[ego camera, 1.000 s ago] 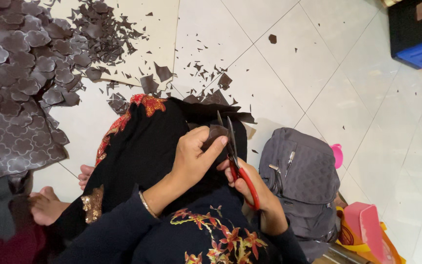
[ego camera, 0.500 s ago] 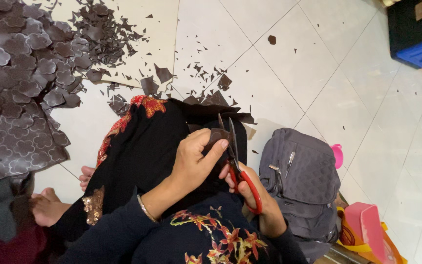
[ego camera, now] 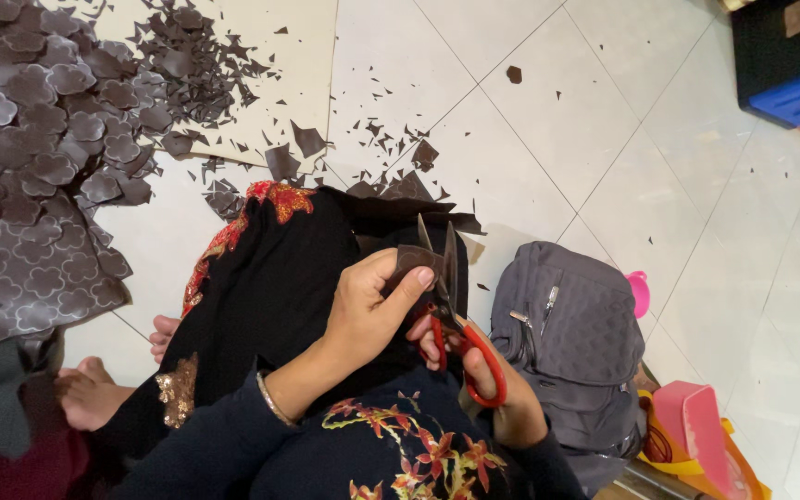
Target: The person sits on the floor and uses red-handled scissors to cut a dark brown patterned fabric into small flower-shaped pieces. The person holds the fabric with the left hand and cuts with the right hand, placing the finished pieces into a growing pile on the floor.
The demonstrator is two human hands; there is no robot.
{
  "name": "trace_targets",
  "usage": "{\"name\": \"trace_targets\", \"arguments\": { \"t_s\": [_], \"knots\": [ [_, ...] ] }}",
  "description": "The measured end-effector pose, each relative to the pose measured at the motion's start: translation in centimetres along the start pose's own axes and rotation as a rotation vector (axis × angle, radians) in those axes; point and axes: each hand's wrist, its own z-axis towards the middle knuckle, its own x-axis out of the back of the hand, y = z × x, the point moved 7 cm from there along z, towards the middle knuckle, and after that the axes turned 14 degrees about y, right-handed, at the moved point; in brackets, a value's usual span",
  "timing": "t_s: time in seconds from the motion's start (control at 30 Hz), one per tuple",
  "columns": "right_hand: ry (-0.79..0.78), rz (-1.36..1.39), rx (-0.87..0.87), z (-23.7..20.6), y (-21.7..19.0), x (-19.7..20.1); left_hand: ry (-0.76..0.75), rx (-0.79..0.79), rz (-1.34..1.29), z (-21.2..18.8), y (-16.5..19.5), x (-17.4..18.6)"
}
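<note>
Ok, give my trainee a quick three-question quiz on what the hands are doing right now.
1. True or false: the red-handled scissors are in the right hand.
2. What does the left hand pinch?
A. a dark brown fabric piece
B. a pink scoop
C. a grey backpack
3. Fill in: the scissor blades stand ____ around the piece.

Key:
1. True
2. A, the dark brown fabric piece
3. open
</note>
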Motion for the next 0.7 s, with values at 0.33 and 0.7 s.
{"name": "trace_targets", "arguments": {
  "t_s": [0.33, 0.7],
  "knots": [
    [-0.051, -0.11, 0.067, 1.2, -0.1, 0.2, 0.06, -0.34, 0.225, 0.1, 2.7, 0.5],
    [0.064, -0.059, 0.012, 1.1, 2.3, 0.9, 0.063, -0.358, 0.205, -0.1, 3.6, 0.1]
  ]
}}
